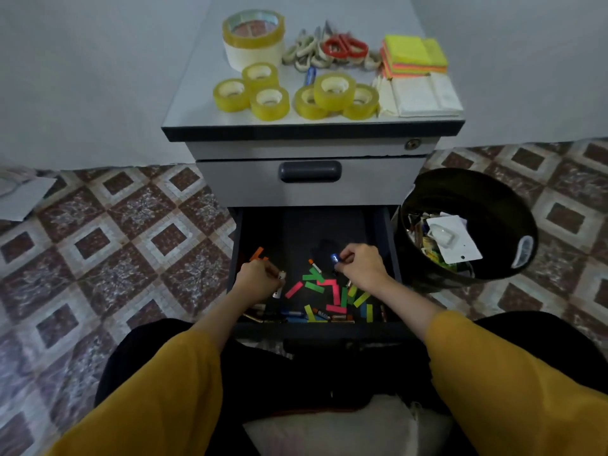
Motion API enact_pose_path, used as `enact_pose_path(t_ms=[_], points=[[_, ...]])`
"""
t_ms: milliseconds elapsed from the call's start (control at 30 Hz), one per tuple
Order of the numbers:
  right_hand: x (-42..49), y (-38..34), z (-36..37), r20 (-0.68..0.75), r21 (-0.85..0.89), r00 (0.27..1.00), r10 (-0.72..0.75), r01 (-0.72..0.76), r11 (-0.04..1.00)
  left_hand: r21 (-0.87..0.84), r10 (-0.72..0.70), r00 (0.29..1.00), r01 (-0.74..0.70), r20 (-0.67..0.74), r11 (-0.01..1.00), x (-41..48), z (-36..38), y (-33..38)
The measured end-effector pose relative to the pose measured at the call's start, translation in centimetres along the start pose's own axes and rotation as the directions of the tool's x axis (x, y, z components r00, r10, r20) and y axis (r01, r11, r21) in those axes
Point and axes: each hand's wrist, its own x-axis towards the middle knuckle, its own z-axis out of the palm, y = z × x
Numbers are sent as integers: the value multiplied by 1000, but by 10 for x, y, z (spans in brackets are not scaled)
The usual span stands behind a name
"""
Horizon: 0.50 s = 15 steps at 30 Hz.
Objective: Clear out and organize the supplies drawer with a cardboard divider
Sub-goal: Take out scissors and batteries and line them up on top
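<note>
The dark supplies drawer [385,232] stands pulled out below the cabinet. Both hands reach into it. My left hand [258,279] grips small batteries, one silver end showing at its fingertips. My right hand [360,264] pinches a blue battery [334,258]. Loose batteries [316,266] and coloured paper strips [324,286] in green, pink, yellow and orange lie scattered on the drawer floor, with more batteries along the front edge. No cardboard divider is in view.
The cabinet top [197,110] carries several tape rolls [268,102], red scissors [345,47], sticky notes [413,55] and white envelopes [424,95]. A black bin [493,192] with rubbish stands right of the drawer. A shut drawer [309,179] sits above. Paper [19,195] lies on the tiled floor, left.
</note>
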Motion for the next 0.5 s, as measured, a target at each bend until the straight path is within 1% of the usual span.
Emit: enact_pose_path(t_ms=[100,267,400,500], points=[[-10,-11,-11,-12,46,1000,-9,10,999,-43,27,1000,-27,-3,999,-13,-7,10],[-22,-20,-27,-29,71,998,-47,49,996,-145,55,998,-56,-7,988,-28,-15,26],[-26,-25,-38,-61,89,996,-67,73,993,-184,103,994,-106,-27,977,-34,-24,40],[-27,-38,-55,-76,136,992,-104,114,984,-284,128,991,-133,-36,950,-38,-36,57]])
